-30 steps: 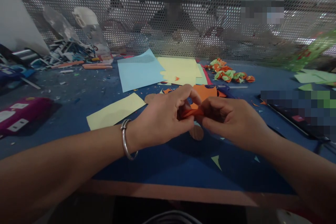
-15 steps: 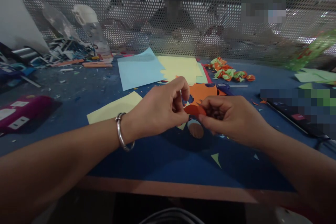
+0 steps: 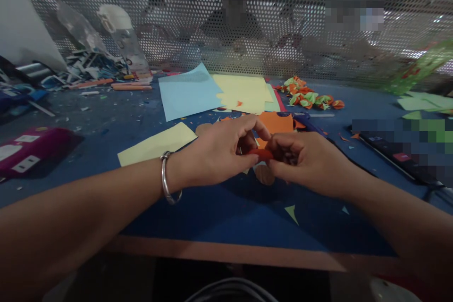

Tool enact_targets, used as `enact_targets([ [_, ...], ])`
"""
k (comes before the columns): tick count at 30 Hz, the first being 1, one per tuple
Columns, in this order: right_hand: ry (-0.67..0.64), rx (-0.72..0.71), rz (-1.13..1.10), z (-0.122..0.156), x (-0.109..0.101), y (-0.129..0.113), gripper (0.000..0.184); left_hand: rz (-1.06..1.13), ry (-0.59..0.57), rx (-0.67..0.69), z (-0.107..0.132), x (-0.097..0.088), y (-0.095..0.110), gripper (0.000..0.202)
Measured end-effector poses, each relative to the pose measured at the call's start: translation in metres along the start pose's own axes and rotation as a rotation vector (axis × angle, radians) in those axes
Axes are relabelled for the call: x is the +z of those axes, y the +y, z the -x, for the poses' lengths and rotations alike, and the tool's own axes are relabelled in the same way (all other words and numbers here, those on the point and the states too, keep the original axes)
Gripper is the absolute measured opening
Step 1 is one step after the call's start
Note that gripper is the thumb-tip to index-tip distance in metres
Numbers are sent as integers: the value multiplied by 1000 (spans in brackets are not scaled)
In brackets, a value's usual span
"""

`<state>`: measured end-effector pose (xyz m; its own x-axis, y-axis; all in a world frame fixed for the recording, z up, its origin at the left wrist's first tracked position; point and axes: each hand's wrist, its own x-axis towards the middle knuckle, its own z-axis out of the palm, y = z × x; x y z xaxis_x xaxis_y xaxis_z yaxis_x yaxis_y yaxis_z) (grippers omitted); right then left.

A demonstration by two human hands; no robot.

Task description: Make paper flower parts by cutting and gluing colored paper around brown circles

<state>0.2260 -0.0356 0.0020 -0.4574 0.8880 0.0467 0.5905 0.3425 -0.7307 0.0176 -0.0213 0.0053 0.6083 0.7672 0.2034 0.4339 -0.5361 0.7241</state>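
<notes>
Since half a second back the left hand (image 3: 219, 153) has dropped down and come in again, so its thumb and forefinger are back on the small orange piece (image 3: 261, 153) instead of held off it. The right hand (image 3: 304, 160) pinches the other end, so both are closed on that one piece, held just above the bench (image 3: 226, 217) near its front middle.

Biggest to smallest: one mesh screen (image 3: 177, 33) runs along the back. Then there's paper. One blue sheet (image 3: 187, 92), two yellow sheets (image 3: 244, 92) with the nearer yellow sheet (image 3: 155, 144) by the left wrist, and one orange sheet (image 3: 278, 122) with bits cut out, just behind the fingers.

One magenta case (image 3: 31, 148) sits far left. It's the only container-ish thing and I can't tell what's in it. A heap of orange-and-green folded bits (image 3: 307, 96) lies back right, too bunched to count. One brown disc (image 3: 264, 174) lies under the hands, half hidden. One green scrap (image 3: 292, 212) lies nearer the front edge.
</notes>
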Motion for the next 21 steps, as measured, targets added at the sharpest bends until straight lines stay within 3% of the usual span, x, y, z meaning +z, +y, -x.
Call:
enact_targets([
  [5, 29, -16, 15, -2, -2, 1, 13, -12, -24, -79, -1, -8, 1, 21],
  [9, 125, -27, 51, -2, -7, 7, 9, 333, 18, -191, -6, -11, -8, 9],
  [14, 342, -268, 270, 3, -4, 8, 4, 779, 219, -349, -11, -6, -14, 13],
  [17, 384, -412, 436, 7, 0, 6, 3, 867, 227, -402, -10, -1, -10, 12],
  [21, 398, -483, 610, 8, 1, 7, 13, 895, 197, -431, -8, 6, -1, 12],
])
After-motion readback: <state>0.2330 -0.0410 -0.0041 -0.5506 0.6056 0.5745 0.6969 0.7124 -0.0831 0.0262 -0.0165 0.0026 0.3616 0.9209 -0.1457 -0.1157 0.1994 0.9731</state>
